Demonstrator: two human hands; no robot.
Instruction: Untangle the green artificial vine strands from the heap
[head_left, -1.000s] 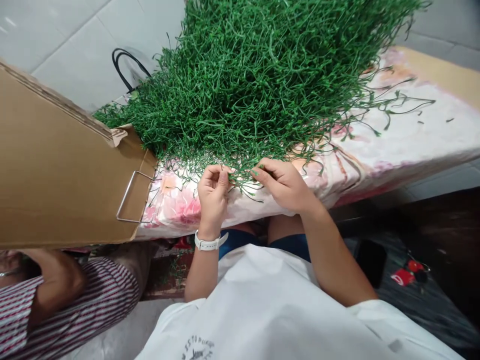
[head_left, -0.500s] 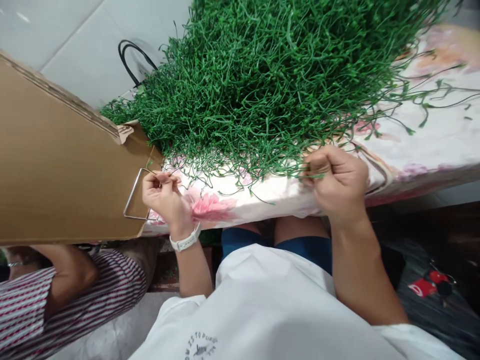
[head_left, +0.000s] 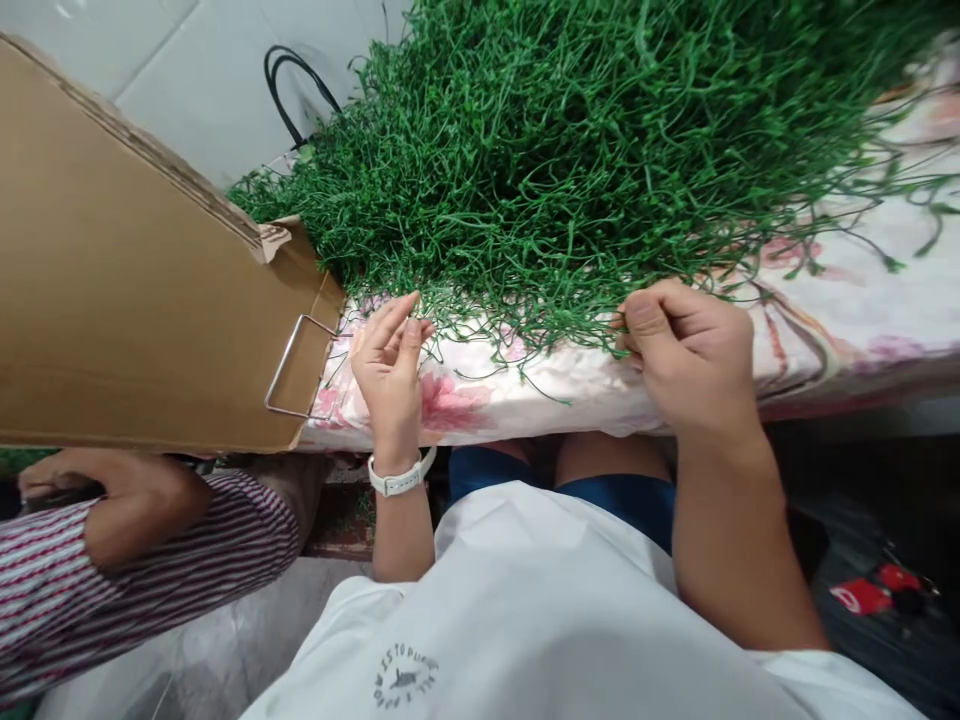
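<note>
A large heap of thin green plastic-looking stems (head_left: 540, 190), with small buds at their tips, fills the table's far side. My right hand (head_left: 694, 355) is closed at its near edge, thumb against curled fingers, with green stems at the fingertips; how many it grips is hidden. My left hand (head_left: 391, 365), a white band on its wrist, hovers by the heap's near left edge with thumb and fingers apart, and I see nothing held. Just left of it, a bent metal wire frame (head_left: 286, 365) stands against the cardboard.
A big cardboard box panel (head_left: 135, 270) rises on the left. Floral cloth (head_left: 525, 400) covers the table. Black cable loops (head_left: 281, 90) hang by the tiled wall (head_left: 187, 40). A person in a striped shirt (head_left: 187, 560) sits to the left. Red items (head_left: 874, 590) lie low on the right.
My left hand has moved right and up, away from the wire frame, and its fingers have spread from a pinch. My right hand stays closed at the heap's edge. The view has shifted slightly.
</note>
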